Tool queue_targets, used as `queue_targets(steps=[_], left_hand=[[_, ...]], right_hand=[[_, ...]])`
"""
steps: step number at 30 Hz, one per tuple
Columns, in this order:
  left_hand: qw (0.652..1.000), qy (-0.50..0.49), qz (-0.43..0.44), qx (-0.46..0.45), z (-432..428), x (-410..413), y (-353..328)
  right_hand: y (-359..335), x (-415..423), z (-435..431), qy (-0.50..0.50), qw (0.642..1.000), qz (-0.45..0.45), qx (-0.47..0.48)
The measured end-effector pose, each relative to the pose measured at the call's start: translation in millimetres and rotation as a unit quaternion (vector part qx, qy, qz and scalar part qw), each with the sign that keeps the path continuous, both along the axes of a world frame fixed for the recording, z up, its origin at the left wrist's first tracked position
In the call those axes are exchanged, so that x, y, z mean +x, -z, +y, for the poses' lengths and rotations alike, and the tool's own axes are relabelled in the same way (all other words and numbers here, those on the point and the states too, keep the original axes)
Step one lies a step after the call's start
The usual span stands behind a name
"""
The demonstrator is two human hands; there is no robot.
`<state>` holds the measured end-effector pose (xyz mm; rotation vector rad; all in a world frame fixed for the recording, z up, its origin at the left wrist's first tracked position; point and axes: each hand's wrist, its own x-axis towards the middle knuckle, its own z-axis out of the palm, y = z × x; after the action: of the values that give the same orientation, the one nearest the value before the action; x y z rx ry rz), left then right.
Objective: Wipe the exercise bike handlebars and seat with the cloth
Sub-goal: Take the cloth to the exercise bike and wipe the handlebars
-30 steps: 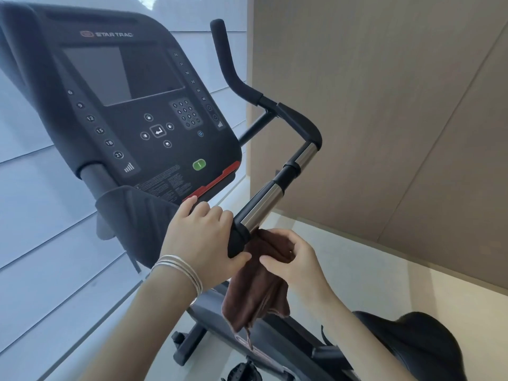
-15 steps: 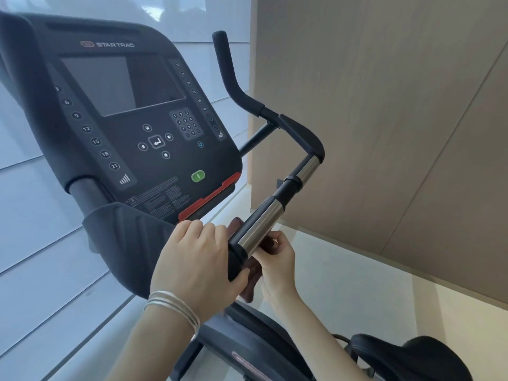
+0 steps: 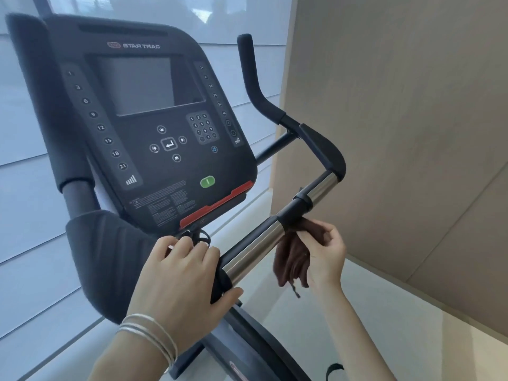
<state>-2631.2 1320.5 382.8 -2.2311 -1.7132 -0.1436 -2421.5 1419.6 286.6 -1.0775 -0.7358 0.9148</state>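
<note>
Beige wall [image 3: 398,105] to the right, console [image 3: 154,133] ahead; I see the left hand [image 3: 181,281] wrapped round the handlebar [image 3: 255,248] at its near black end; the right hand [image 3: 327,257] pinches the brown cloth [image 3: 291,259] against the bar's underside, at the black collar between chrome sleeves, tail hanging.
</note>
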Motion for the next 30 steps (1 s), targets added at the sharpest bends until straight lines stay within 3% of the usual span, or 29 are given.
queue_targets(steps=[7, 11, 17, 26, 30], left_hand=[[0.999, -0.038, -0.014, 0.005, 8, 18, 6], [0.998, -0.056, -0.019, 0.011, 9, 17, 6], [0.996, -0.071, -0.042, 0.010, 20, 35, 7], [0.996, -0.072, -0.050, 0.022, 21, 32, 18], [0.995, -0.088, -0.051, -0.001, 17, 34, 9]], right_hand=[[-10, 38, 20, 0.071, 0.974, -0.203, 0.066], [-24, 56, 40, 0.158, 0.970, -0.174, 0.055], [1, 41, 21, 0.072, 0.958, -0.259, 0.101], [-9, 87, 104, 0.110, 0.978, -0.166, 0.056], [-22, 110, 117, 0.075, 0.968, -0.235, 0.046]])
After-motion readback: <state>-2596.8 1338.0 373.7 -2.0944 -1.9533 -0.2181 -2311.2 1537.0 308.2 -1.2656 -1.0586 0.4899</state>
